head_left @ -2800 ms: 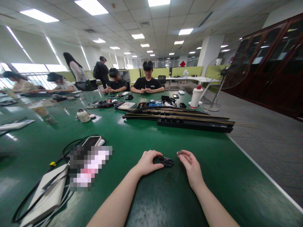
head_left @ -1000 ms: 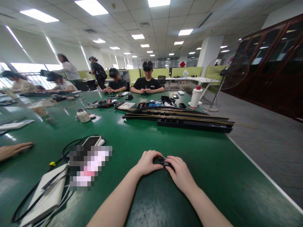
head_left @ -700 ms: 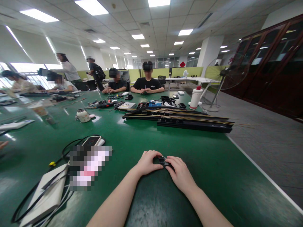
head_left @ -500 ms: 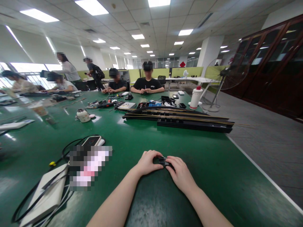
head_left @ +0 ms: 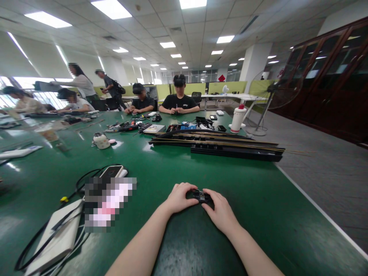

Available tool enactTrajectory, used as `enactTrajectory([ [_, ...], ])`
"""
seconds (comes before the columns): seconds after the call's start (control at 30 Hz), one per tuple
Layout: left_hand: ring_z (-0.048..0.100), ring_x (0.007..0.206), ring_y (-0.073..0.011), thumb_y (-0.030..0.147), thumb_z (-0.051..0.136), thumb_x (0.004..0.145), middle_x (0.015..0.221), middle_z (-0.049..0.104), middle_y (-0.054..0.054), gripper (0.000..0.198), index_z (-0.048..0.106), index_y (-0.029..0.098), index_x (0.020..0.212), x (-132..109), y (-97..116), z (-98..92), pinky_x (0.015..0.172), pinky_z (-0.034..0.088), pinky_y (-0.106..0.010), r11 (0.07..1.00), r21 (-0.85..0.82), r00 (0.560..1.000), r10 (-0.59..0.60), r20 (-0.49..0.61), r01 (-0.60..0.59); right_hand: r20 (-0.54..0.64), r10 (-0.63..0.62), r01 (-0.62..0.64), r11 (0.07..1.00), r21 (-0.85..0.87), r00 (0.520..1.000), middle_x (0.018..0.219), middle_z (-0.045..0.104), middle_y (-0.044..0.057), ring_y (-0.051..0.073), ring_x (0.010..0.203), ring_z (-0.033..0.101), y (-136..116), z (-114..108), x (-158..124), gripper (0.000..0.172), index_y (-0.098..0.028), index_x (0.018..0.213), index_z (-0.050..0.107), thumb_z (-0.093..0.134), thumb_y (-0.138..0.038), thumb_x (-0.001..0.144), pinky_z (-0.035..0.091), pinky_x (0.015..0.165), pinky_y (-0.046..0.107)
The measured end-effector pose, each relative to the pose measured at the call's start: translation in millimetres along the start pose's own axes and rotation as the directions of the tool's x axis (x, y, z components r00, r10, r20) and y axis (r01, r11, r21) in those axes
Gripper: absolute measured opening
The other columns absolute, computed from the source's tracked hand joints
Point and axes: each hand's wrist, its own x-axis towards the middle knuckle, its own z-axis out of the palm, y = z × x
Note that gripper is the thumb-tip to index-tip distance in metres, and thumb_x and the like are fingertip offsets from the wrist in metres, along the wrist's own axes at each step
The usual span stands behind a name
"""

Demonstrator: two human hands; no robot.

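A small black part (head_left: 202,196) with a metallic piece inside it is held low over the green table (head_left: 149,168), near its front. My left hand (head_left: 181,197) grips its left end between thumb and fingers. On the right end, the thumb and fingers of my right hand (head_left: 217,207) close round it. The fingertips cover both ends, so its full shape and exact kind do not show.
Long black rails (head_left: 238,153) with thin brass-coloured rods lie across the table ahead. To my left are a phone (head_left: 111,172), a white power bank (head_left: 56,234) and cables. A white bottle (head_left: 238,119) stands at the back right. Several people sit or stand beyond.
My right fingers have shifted slightly right on the black part, so more of its middle and the metallic piece shows. My left hand stays put. Behind, a walking person has moved left.
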Motion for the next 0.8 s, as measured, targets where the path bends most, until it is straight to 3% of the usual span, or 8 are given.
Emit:
enactTrajectory([
  [0.8,0.054,0.103,-0.0222,0.042,0.06,0.08,0.111,0.061,-0.002,0.04,0.054,0.026,0.117,-0.9,1.2,0.1,0.09,0.037,-0.035,1.0,0.012,1.0,-0.009,-0.014,0.009,-0.083,0.113,-0.107,0.992,0.072,0.99,0.108,0.065,0.009,0.024,0.103,0.059,3.2,1.8,0.0,0.042,-0.022,0.117,0.053,0.055,-0.024,0.076,0.043,0.094,0.042],
])
